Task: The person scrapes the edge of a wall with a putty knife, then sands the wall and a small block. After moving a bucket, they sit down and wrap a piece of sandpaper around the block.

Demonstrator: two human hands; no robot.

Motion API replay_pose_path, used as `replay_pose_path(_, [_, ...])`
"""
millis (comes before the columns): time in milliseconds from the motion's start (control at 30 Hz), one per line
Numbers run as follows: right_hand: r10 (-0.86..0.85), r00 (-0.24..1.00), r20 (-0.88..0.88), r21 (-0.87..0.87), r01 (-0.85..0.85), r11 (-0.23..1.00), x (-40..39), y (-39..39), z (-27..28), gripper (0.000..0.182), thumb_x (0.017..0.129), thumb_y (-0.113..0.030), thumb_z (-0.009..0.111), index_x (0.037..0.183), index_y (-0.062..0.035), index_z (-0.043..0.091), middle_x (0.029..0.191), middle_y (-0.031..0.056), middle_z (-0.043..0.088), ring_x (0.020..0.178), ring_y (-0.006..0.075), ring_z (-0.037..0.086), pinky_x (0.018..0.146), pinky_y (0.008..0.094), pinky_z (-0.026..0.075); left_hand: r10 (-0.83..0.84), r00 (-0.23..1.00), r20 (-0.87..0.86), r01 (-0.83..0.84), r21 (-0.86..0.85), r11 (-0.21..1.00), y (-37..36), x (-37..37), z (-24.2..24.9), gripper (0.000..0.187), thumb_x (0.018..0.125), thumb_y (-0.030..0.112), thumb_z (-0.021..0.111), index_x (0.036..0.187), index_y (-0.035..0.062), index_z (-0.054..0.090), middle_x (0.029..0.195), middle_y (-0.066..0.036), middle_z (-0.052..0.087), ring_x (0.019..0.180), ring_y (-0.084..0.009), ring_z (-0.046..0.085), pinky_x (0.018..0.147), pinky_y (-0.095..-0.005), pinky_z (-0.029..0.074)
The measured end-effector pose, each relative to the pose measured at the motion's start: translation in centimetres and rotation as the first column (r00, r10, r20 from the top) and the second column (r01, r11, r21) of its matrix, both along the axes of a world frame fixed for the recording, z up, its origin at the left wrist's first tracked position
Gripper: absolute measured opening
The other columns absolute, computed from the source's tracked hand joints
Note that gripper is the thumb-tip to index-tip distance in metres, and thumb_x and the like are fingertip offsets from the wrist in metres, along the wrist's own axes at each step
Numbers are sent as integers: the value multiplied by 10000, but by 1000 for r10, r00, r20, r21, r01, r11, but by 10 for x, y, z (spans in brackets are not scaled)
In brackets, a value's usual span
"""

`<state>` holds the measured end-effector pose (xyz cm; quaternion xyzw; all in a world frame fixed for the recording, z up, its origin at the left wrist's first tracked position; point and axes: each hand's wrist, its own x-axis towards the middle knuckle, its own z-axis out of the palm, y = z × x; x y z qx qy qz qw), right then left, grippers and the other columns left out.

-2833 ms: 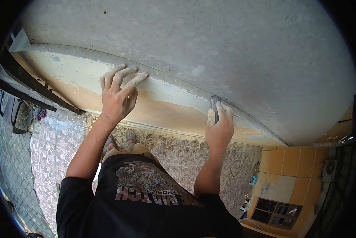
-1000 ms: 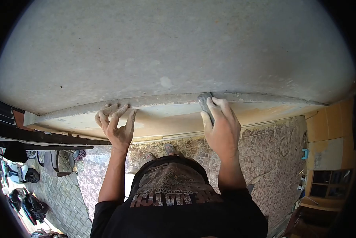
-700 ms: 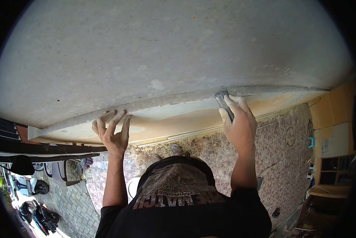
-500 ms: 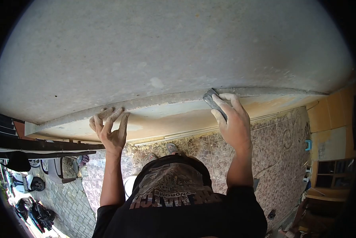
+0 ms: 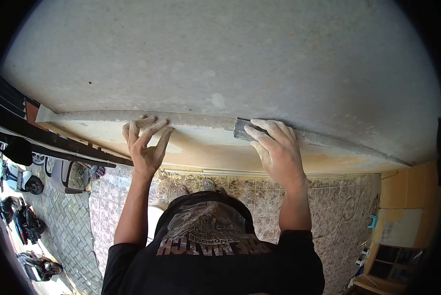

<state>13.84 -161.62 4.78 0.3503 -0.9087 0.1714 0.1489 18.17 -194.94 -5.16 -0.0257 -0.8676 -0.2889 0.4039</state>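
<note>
My right hand is closed on a dark grey sanding block, with the fingers over its top and the thumb beneath. The block lies against the narrow grey edge strip, where the broad grey surface overhead meets the cream and tan face. Further left, my left hand rests its fingertips on the same strip, fingers spread and holding nothing. Pale dust coats the fingers of both hands.
The grey slab fills the upper view. Patterned floor tiles lie below, with grey paving at left. Motorbikes and a mesh chair stand there. A wooden cabinet is at lower right.
The view has tilted. My right hand has slid the sanding block leftward along the edge strip, and the block lies flatter. My left hand keeps nearly the same place on the strip.
</note>
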Motion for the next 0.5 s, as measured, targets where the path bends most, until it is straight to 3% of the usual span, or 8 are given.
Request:
replay_pose_path(267, [32, 999, -30, 2, -32, 999, -5, 37, -3, 411, 919, -86, 806, 1329, -100, 780, 1270, 55, 727, 1161, 281, 642, 1016, 454, 488, 68, 998, 14, -68, 54, 996, 13, 4, 5, 345, 810, 83, 930, 1142, 136, 851, 1181, -97, 761, 1237, -322, 608, 1098, -470, 454])
replay_pose_path(500, [141, 981, -132, 9, -141, 990, -15, 2, -19, 418, 954, -122, 772, 1371, -150, 763, 1306, 22, 735, 1174, 232, 649, 1036, 436, 483, 135, 991, 4, -135, 72, 988, 20, 0, 6, 241, 860, 84, 862, 1098, 123, 849, 1177, -116, 757, 1224, -332, 611, 1113, -483, 448])
